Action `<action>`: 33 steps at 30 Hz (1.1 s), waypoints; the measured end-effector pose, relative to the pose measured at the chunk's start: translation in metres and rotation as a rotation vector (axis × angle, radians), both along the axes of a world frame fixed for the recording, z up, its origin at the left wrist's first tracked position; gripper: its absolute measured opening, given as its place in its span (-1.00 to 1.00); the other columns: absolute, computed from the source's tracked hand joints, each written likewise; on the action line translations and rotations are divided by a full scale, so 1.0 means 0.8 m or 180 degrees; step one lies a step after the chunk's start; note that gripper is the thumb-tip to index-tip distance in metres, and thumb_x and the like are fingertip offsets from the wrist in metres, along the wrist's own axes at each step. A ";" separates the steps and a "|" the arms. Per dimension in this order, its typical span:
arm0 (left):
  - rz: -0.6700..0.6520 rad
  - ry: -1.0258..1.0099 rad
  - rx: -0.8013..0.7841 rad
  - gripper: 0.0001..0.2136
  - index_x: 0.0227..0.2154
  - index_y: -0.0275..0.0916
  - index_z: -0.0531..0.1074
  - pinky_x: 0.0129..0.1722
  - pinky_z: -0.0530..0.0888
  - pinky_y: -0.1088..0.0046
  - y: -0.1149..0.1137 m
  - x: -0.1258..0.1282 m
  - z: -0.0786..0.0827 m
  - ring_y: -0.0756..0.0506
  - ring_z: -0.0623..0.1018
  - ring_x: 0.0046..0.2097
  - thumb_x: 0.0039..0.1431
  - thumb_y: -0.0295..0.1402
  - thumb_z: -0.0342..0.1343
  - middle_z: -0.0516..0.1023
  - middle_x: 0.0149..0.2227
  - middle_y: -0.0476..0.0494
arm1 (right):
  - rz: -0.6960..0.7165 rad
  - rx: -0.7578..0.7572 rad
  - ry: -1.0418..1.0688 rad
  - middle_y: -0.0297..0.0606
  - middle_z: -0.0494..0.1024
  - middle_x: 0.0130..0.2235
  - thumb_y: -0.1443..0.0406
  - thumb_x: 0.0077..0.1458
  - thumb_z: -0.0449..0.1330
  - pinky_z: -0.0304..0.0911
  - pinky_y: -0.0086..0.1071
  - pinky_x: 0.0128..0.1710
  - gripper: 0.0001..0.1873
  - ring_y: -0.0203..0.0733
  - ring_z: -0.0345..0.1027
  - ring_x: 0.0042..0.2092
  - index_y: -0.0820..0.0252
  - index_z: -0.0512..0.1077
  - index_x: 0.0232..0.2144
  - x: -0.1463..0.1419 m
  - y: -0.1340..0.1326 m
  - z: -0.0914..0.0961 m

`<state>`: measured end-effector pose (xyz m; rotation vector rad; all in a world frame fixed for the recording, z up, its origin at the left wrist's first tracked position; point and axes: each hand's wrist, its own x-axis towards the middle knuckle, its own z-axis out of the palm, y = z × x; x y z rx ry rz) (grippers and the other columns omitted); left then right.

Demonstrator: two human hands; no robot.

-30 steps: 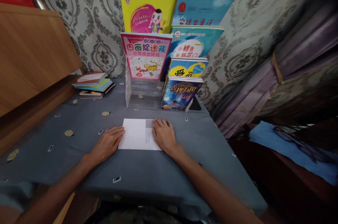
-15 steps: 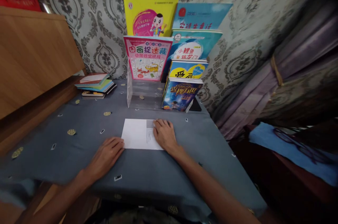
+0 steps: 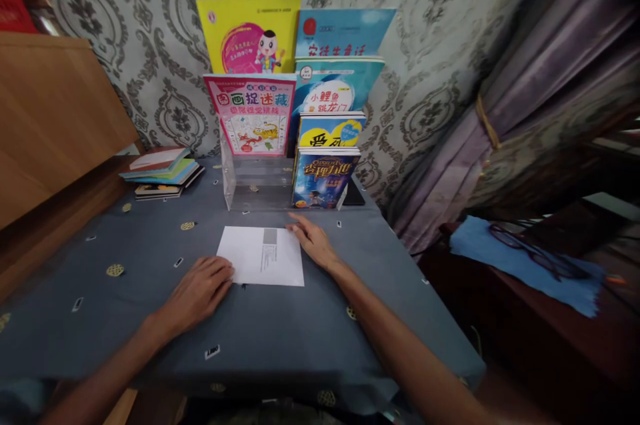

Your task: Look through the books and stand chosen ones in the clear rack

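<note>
A white booklet [image 3: 250,255], with a grey block and lines of small print on it, lies flat on the cloth-covered table. My left hand [image 3: 206,286] rests palm down at its near left corner, with the fingertips lying on the edge. At its far right corner is my right hand [image 3: 314,241], with the index finger stretched out past the edge and the other fingers loosely bent. Whether the right fingertips touch the booklet I cannot tell. The right hand holds nothing that I can see.
Behind the booklet stands a clear acrylic rack [image 3: 250,195] with several upright children's books, among them a pink one [image 3: 255,111] and a dark blue one [image 3: 325,178]. A pile of thin books [image 3: 163,171] lies left. Glasses [image 3: 540,255] rest on a blue cloth [image 3: 475,241] at the right.
The view has swung right, so things sit further left. My right hand has come off the booklet's right side, uncovering it, and its index finger now points out. My left hand stays at the corner.
</note>
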<state>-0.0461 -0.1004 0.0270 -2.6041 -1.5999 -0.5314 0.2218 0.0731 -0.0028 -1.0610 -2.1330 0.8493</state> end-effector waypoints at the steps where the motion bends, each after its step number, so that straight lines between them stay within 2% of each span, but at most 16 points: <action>1: -0.0134 -0.0039 -0.0009 -0.77 -0.12 -0.23 0.46 -0.03 0.45 0.23 0.003 0.005 0.001 -0.14 0.51 -0.06 0.39 -0.37 -0.11 0.55 -0.10 -0.19 | 0.0005 0.0004 0.0030 -0.21 0.64 -0.07 0.22 0.30 -0.01 0.30 -0.11 0.03 -0.52 -0.09 0.51 -0.13 0.10 0.27 0.23 0.001 0.001 -0.001; 5: -0.0643 -0.0130 -0.0087 -0.75 -0.04 -0.22 0.45 0.02 0.44 0.23 0.017 0.029 0.006 -0.13 0.51 -0.02 0.38 -0.39 -0.09 0.56 -0.07 -0.19 | 0.0036 -0.0002 0.0208 -0.19 0.64 -0.06 0.20 0.31 -0.01 0.30 -0.09 0.06 -0.54 -0.06 0.50 -0.03 0.09 0.28 0.22 0.002 0.004 -0.004; 12: -0.1016 0.0038 -0.0353 -0.72 0.03 -0.21 0.43 0.11 0.40 0.19 0.055 0.074 0.012 -0.15 0.47 0.09 0.38 -0.33 -0.09 0.52 0.04 -0.21 | 0.0044 -0.0147 0.0472 -0.16 0.63 -0.08 0.14 0.32 0.01 0.36 -0.11 0.03 -0.55 -0.05 0.53 -0.05 0.10 0.32 0.19 0.002 0.011 -0.010; 19: -0.0859 0.0187 -0.0320 -0.62 0.15 -0.18 0.35 0.18 0.34 0.15 0.126 0.100 -0.006 -0.18 0.40 0.20 0.41 -0.19 -0.16 0.44 0.17 -0.24 | 0.0128 -0.0451 0.0907 -0.17 0.61 -0.03 0.09 0.33 0.00 0.37 -0.18 0.05 -0.56 -0.10 0.54 -0.04 0.09 0.36 0.15 0.002 0.015 -0.011; 22: -0.0782 0.0262 -0.0282 -0.56 0.20 -0.21 0.30 0.21 0.31 0.16 0.147 0.106 -0.013 -0.20 0.39 0.22 0.40 -0.12 -0.16 0.42 0.20 -0.26 | -0.0041 -0.0394 0.1058 -0.17 0.59 0.01 0.09 0.34 -0.02 0.38 -0.21 0.02 -0.57 -0.11 0.56 -0.06 0.10 0.40 0.11 0.002 0.016 -0.010; 26: -0.0696 0.0409 -0.0249 -0.52 0.24 -0.23 0.25 0.22 0.30 0.17 0.155 0.111 -0.019 -0.20 0.39 0.23 0.39 -0.09 -0.15 0.38 0.23 -0.28 | -0.0417 -0.0230 0.1007 -0.17 0.63 -0.07 0.12 0.35 -0.05 0.40 -0.22 -0.02 -0.59 -0.11 0.58 -0.12 0.14 0.44 0.05 0.001 0.015 -0.008; 33: -0.0610 0.0368 -0.0205 -0.54 0.21 -0.27 0.29 0.18 0.34 0.13 0.152 0.112 -0.026 -0.23 0.39 0.22 0.38 -0.12 -0.09 0.36 0.25 -0.28 | -0.0531 0.0022 0.0441 -0.19 0.66 -0.14 0.17 0.36 -0.06 0.38 -0.23 -0.03 -0.62 -0.08 0.57 -0.09 0.12 0.47 0.01 0.001 0.006 0.004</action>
